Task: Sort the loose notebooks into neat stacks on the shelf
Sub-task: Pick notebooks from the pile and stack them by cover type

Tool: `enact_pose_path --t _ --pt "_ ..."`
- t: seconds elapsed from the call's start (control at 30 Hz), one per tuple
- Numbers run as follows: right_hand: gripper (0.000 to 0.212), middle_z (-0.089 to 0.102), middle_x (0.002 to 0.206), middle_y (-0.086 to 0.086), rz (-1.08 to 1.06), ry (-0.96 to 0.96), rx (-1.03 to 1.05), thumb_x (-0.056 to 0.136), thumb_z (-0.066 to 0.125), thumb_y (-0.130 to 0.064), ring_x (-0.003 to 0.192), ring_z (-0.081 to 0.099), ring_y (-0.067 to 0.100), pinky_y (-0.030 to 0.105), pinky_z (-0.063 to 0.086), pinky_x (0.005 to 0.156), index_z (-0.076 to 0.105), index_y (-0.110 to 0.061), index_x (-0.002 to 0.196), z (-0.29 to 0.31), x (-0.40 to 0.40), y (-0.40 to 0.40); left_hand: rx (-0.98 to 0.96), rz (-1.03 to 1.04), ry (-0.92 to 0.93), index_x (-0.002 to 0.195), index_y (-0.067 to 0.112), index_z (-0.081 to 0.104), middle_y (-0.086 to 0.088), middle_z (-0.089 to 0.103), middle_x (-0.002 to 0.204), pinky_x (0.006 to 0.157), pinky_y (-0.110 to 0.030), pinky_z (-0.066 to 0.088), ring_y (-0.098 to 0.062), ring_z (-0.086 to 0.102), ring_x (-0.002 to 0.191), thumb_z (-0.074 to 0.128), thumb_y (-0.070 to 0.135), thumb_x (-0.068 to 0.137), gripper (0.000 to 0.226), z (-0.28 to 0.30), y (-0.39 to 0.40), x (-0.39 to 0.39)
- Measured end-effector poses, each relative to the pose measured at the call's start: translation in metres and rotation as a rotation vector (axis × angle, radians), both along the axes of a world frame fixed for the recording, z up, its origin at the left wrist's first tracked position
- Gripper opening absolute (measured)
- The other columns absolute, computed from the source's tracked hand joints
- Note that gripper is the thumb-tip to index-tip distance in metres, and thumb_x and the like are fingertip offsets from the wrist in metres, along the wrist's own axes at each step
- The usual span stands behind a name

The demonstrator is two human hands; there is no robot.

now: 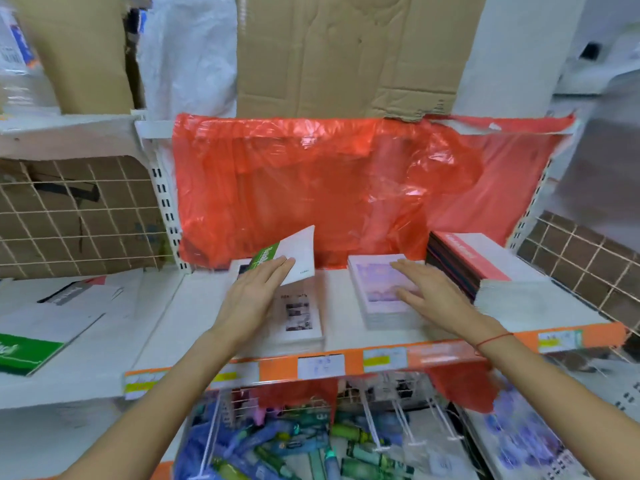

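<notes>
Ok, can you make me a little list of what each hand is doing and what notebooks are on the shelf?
left hand: left hand holds a green and white notebook, tilted up
right hand: right hand lies flat on the purple notebook stack
under the left hand: white notebook stack with dark pictures
far right: tall stack with a red cover
shelf: white shelf, orange front edge
behind: red plastic sheet

light: bright, even, diffuse, source not visible | shadows: faint | glare: white glints on red plastic sheet (329, 188) at the far side | blur: soft throughout, smeared at right edge | distortion: wide-angle bending of shelf (346, 358) lines toward edges
</notes>
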State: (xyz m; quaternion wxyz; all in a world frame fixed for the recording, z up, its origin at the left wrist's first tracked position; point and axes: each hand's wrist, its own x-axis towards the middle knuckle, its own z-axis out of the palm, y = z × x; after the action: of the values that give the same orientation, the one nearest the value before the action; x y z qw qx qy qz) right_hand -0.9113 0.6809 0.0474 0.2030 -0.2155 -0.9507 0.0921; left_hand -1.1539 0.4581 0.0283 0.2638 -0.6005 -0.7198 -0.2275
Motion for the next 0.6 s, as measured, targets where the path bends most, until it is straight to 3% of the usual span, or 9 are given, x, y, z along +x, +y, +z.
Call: enact_pose_path --t 0.23,0.43,0.53,0.6 --pt "0.044 0.054 0.135 0.011 -0.067 0.038 0.041 0.090 0.062 -0.024 0.124 0.050 0.027 0.040 0.036 0.106 0.054 -0.009 0.131 0.011 0.102 0.113 0.024 -0.019 0.054 0.130 0.013 0.044 -0.012 0.062 0.124 0.077 -0.030 0.052 -0.026 0.057 0.108 0.062 -0.019 0.051 0.087 0.004 0.125 0.118" --pt "0.055 0.057 0.132 0.010 -0.105 0.075 -0.007 0.089 0.045 -0.046 0.122 0.053 0.026 0.046 0.037 0.105 0.056 -0.010 0.128 0.014 0.164 0.184 -0.057 0.021 0.100 0.128 0.012 0.046 -0.018 0.062 0.121 0.078 -0.034 0.053 -0.032 0.065 0.102 0.048 -0.012 0.052 0.080 0.015 0.202 0.185" --pt "0.052 0.059 0.129 0.011 -0.111 0.092 -0.024 0.089 0.044 -0.042 0.119 0.054 0.028 0.044 0.039 0.104 0.058 -0.007 0.125 0.013 0.185 0.203 -0.092 0.032 0.168 0.124 0.010 0.055 -0.017 0.065 0.116 0.078 -0.033 0.053 -0.031 0.066 0.100 0.028 0.000 0.062 0.069 0.023 0.232 0.210" --pt "0.044 0.057 0.132 0.010 -0.114 0.109 -0.025 0.093 0.049 -0.035 0.123 0.052 0.027 0.042 0.036 0.106 0.057 -0.008 0.127 0.012 0.196 0.213 -0.109 0.023 0.228 0.123 0.010 0.055 -0.016 0.066 0.113 0.076 -0.032 0.053 -0.030 0.066 0.098 0.027 0.001 0.066 0.063 0.029 0.252 0.224"
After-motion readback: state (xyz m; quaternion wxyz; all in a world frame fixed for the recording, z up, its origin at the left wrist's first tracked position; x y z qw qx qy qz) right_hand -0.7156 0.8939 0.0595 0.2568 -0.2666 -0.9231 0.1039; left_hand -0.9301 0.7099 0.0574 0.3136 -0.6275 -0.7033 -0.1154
